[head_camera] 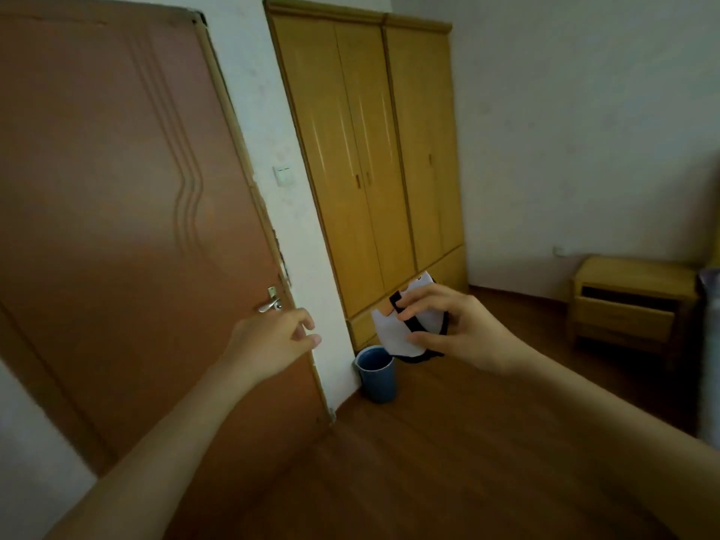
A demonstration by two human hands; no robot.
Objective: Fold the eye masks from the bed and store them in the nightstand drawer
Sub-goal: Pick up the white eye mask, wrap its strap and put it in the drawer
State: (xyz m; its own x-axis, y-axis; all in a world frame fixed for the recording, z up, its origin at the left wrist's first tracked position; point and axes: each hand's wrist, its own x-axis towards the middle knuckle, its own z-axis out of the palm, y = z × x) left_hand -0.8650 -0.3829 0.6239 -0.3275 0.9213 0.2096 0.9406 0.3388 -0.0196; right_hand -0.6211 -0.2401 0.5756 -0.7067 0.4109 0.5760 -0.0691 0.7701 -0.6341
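My right hand (452, 329) holds a folded white eye mask (393, 337) with a black strap, pinched between thumb and fingers in mid-air. To its left, my left hand (272, 337) hangs with nothing in it, fingers loosely curled and apart. At the far right stands the yellow wooden nightstand (631, 282), and its drawer (623, 317) is pulled partly out. The bed is out of view.
A brown door (117, 212) with a metal handle (270, 304) fills the left. A tall yellow wardrobe (366, 157) stands behind my hands. On the wooden floor by the wall sits a blue bin (376, 374). Something pale and blurred (711, 344) shows at the right edge.
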